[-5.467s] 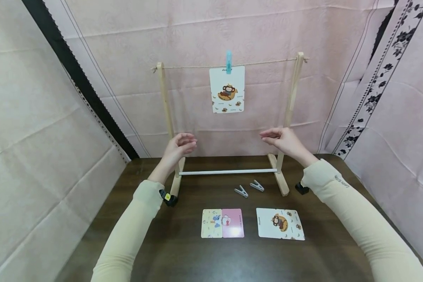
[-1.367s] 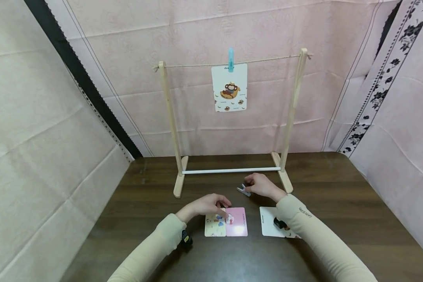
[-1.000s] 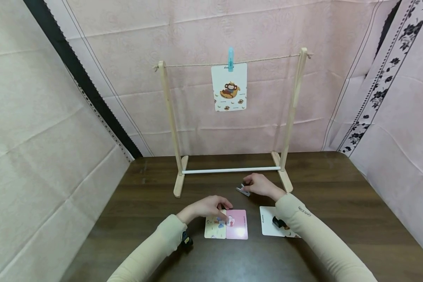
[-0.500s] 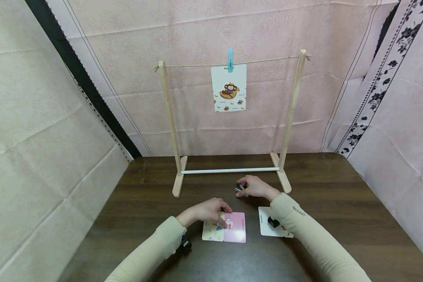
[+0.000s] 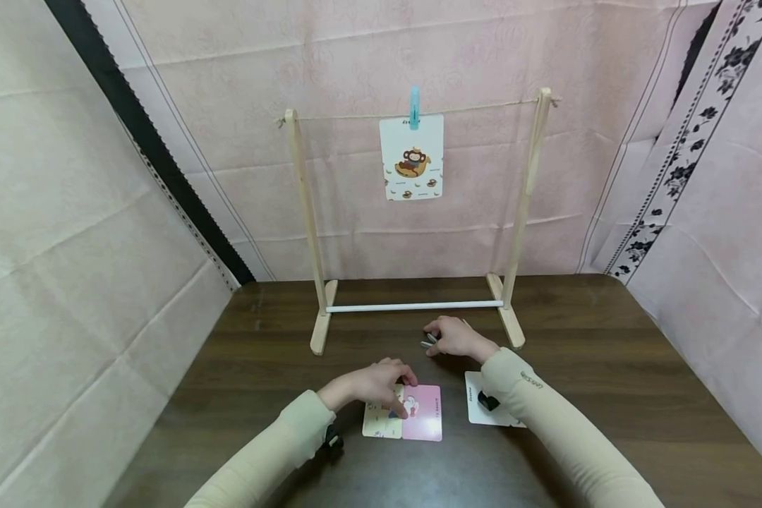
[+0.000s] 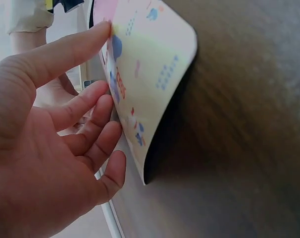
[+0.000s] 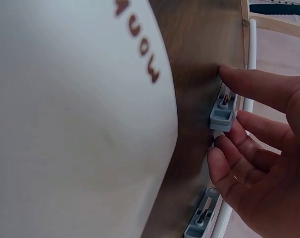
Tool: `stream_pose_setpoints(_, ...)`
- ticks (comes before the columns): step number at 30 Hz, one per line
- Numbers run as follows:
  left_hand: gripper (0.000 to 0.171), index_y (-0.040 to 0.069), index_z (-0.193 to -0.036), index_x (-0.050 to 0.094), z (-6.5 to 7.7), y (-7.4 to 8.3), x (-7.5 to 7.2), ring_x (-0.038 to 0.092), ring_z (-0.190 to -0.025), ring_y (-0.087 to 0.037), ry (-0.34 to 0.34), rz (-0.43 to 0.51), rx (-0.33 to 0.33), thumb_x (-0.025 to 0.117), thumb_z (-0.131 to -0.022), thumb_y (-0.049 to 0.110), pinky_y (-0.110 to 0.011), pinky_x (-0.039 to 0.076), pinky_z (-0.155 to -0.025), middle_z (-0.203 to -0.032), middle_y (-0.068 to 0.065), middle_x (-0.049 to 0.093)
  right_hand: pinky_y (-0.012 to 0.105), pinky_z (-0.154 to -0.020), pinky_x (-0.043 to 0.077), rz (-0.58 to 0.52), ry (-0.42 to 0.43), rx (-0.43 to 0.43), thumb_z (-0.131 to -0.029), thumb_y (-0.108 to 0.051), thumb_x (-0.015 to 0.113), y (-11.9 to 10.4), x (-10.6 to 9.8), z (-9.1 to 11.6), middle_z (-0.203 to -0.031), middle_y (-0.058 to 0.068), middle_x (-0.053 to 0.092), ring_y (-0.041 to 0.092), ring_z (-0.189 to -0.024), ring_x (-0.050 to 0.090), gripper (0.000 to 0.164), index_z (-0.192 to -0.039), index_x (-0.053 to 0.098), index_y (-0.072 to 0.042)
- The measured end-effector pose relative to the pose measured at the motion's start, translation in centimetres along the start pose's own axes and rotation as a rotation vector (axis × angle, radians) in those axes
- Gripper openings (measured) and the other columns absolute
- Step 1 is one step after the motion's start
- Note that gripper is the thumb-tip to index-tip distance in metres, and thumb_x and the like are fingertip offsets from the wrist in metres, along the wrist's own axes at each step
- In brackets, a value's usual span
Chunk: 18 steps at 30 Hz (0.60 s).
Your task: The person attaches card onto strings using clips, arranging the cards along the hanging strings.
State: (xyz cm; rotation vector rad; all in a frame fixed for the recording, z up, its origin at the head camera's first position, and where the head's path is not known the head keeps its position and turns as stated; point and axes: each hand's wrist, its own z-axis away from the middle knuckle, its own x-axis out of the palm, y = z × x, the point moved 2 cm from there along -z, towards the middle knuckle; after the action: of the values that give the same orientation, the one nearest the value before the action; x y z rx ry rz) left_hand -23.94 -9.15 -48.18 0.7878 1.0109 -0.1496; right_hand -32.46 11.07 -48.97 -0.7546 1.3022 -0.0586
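My left hand (image 5: 375, 384) pinches a yellow-and-pink picture card (image 5: 422, 416) low over the table, thumb on its face and fingers at the far edge. The card's yellow half (image 6: 145, 84) looks bowed in the left wrist view. Farther back and to the right, my right hand (image 5: 458, 337) holds a grey-blue clothespin (image 7: 223, 110) between thumb and fingers. A second clothespin (image 7: 203, 215) lies beside that hand, mostly hidden in the head view. Under the right forearm is a white monkey card (image 5: 476, 402), partly covered by the sleeve.
A wooden stand (image 5: 306, 212) with a white crossbar (image 5: 413, 307) stands at the back of the dark table (image 5: 279, 423). From its string (image 5: 343, 116), a blue clothespin (image 5: 414, 108) holds up another monkey card (image 5: 411, 159). Pale cloth (image 5: 228, 85) surrounds the table.
Both hands have come down from beside the stand to the card and clothespin. Lately the left hand has drawn the card slightly nearer, and the right has shifted left with its clothespin.
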Motion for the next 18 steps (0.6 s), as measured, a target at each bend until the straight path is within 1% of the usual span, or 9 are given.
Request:
stream_pose_setpoints(6,0.048,0.019,-0.118,0.065,-0.08,0.12,-0.18,0.046,-0.107,-0.010,-0.012,-0.016,0.008,0.089,-0.078,0.031,-0.039,0.038,-0.102,-0.112,0.011,0.056,0.033,-0.073,0.051,-0.009,-0.006,0.006,-0.081,-0.016,0.085,-0.22,0.00,-0.08,-0.096,0.005,0.068,0.017,-0.081,0.058,0.046,-0.122,0.070,-0.001)
stream_pose_setpoints(11,0.048,0.019,-0.118,0.065,-0.15,0.31,-0.27,0.046,-0.106,-0.009,-0.010,-0.027,-0.004,0.089,-0.077,0.031,-0.037,0.039,-0.101,-0.110,0.011,0.056,0.034,-0.075,0.051,-0.008,-0.011,0.003,-0.082,-0.014,0.083,-0.26,-0.07,-0.19,-0.094,0.004,0.068,0.016,-0.080,0.058,0.043,-0.121,0.070,-0.001)
stream_pose_setpoints(14,0.049,0.019,-0.118,0.065,-0.17,0.33,-0.32,0.045,-0.104,-0.009,-0.012,-0.018,-0.006,0.089,-0.077,0.030,-0.035,0.039,-0.097,-0.107,0.011,0.056,0.035,-0.077,0.052,-0.011,-0.008,0.000,-0.083,-0.013,0.083,-0.20,-0.12,-0.19,-0.094,0.004,0.069,0.016,-0.081,0.059,0.042,-0.120,0.071,0.000)
stream_pose_setpoints(18,0.049,0.017,-0.117,0.064,-0.12,0.25,-0.36,0.045,-0.100,-0.009,-0.020,0.019,-0.005,0.090,-0.076,0.026,-0.031,0.038,-0.091,-0.101,0.010,0.056,0.035,-0.077,0.052,-0.025,-0.009,0.003,-0.083,-0.013,0.083,-0.05,-0.17,-0.16,-0.093,0.004,0.070,0.015,-0.081,0.060,0.041,-0.120,0.071,0.000)
